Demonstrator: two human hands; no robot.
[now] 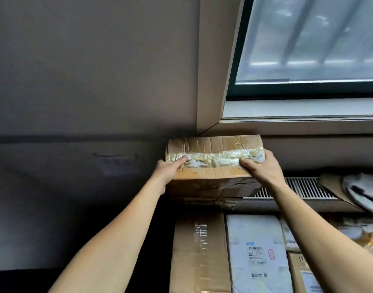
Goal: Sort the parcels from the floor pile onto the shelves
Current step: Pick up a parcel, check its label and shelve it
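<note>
Your grip is clamped on the box [213, 144], left hand [168, 171] and right hand [264, 169] at its ends, thumbs on tape [219, 157]. It's in the far corner under the sill [297, 125], above the near parcels [199, 250]. Release early and its crumpled base may tip it nearward.

The slatted ledge [304, 188] below the window [308, 49] carries a crumpled grey bag [364, 192] at its right end, a taped parcel [213, 153] over its left end, with other parcels [257, 250] lying flat below it.
</note>
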